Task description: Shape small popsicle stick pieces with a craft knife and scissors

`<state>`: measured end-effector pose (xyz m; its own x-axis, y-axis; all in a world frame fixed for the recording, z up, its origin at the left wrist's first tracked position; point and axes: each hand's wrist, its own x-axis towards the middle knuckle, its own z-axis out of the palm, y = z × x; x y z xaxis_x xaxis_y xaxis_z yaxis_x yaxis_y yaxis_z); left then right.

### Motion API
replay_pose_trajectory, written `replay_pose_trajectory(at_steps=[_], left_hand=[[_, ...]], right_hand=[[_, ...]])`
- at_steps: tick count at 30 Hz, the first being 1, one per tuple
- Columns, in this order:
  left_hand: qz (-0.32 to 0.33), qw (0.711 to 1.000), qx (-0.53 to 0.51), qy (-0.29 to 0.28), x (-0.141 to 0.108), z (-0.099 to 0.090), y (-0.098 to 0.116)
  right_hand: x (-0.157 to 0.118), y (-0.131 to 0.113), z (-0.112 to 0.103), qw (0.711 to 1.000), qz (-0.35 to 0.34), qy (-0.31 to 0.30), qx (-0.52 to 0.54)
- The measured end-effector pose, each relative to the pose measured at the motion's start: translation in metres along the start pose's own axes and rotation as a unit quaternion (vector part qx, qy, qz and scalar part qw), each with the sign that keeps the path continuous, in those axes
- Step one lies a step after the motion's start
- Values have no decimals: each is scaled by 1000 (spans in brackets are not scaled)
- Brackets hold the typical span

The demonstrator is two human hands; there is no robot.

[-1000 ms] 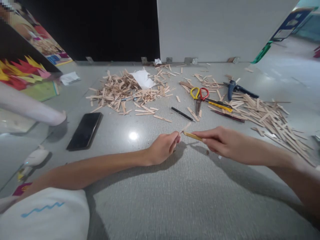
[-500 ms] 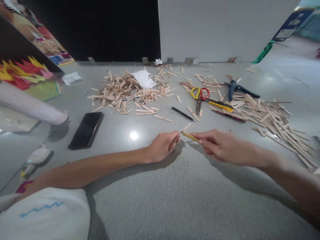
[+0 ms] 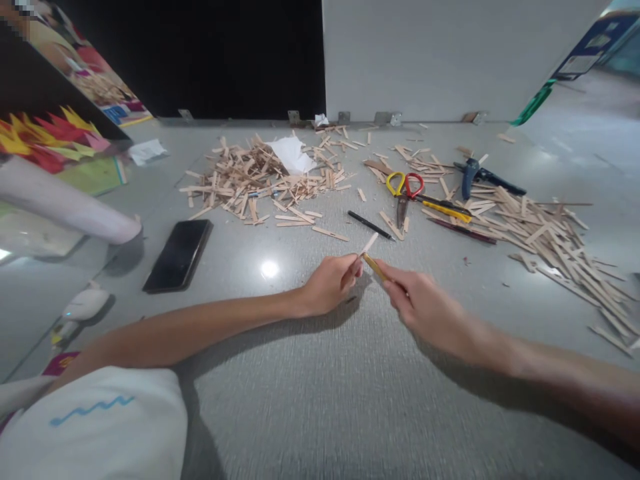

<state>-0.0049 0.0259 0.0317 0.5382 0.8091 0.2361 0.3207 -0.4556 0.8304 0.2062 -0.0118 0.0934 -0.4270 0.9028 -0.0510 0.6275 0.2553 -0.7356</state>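
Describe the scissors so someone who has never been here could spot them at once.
Start at the big white panel at the back, then come down to the grey surface before it. There, between two heaps of wooden sticks and beyond the right hand, lie the scissors. Unlike the black pen and dark blue tool nearby, they have two loop handles, one yellow and one red.

No lettering, brand or number is legible. At two o'clock, a blue panel (image 3: 589, 53) bears white labels (image 3: 577, 65) too blurred to make out. At eight o'clock, a purple patch (image 3: 61, 363) carries a yellowish mark, likewise unreadable, as is any print on the colourful poster (image 3: 103, 83) at ten o'clock.
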Motion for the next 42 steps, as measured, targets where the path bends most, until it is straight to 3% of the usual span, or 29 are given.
replay_pose_trajectory(at_steps=[2, 5, 10, 18, 22, 25, 28, 30, 32, 34, 36, 39, 42], left_hand=[[-5, 1000, -13, 8, 0, 0, 2], [-10, 999, -39, 19, -1, 0, 6], [-14, 996, -76, 39, -5, -1, 8], [-23, 992, -102, 67, -8, -4, 13], [-27, 988, -131, 79, -8, -5, 13], [-30, 988, -123, 83, -8, -5, 12], [-32, 990, -114, 79, -7, -4, 12], [-34, 991, -106, 74, -7, -4, 11], [-40, 994, -80, 68, -6, -4, 10], [-41, 997, -37, 53, -6, -5, 9], [-34, 999, -5, 31, -5, -5, 8], [-17, 1000, 5, 6, -4, -5, 7], [2, 1000, 9, -10, -4, -3, 6]], right_hand=[[-6, -6, 10, 1000, 16, 2, 16], [-10, -23, 0, 984, 75, -90, 137], [-13, -36, -17, 860, 207, -155, 441], [-21, -33, -1, 738, 165, -194, 625], [-23, -27, 10, 714, 158, -194, 654], [-25, -24, 16, 724, 158, -195, 643], [-24, -25, 12, 755, 190, -185, 600], [-20, -28, 2, 801, 214, -160, 535], [-14, -27, -12, 872, 208, -134, 422], [-9, -22, -26, 945, 168, -118, 256], [-7, -15, -37, 988, 104, -88, 72], [-11, -4, -46, 992, 6, -17, -123], [-14, 2, -53, 985, -10, -27, -168]])
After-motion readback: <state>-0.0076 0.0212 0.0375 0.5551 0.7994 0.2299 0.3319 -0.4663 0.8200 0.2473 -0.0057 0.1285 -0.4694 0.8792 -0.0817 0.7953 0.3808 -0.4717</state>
